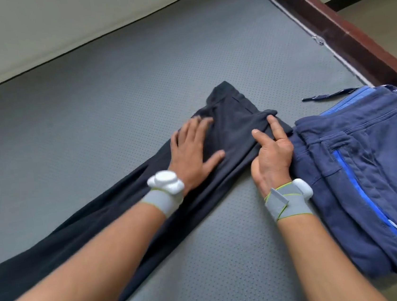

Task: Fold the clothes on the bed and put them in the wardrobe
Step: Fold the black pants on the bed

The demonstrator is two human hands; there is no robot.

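Note:
Dark navy trousers [234, 124] lie stretched across the grey mattress [111, 86], legs running toward the lower left, waist at the centre. My left hand [193, 151] rests flat on the trousers near the waist, fingers spread. My right hand [270, 150] presses the right edge of the waist with thumb and forefinger extended; whether they pinch the cloth I cannot tell. A folded blue pair of sweatpants [359, 181] with a bright blue zip stripe lies right beside it at the right.
A dark wooden bed frame [342, 32] runs along the mattress's right edge, with pale floor beyond. A cream wall borders the far side. A loose dark drawstring [329, 95] lies above the blue sweatpants. White sensors are strapped to both wrists.

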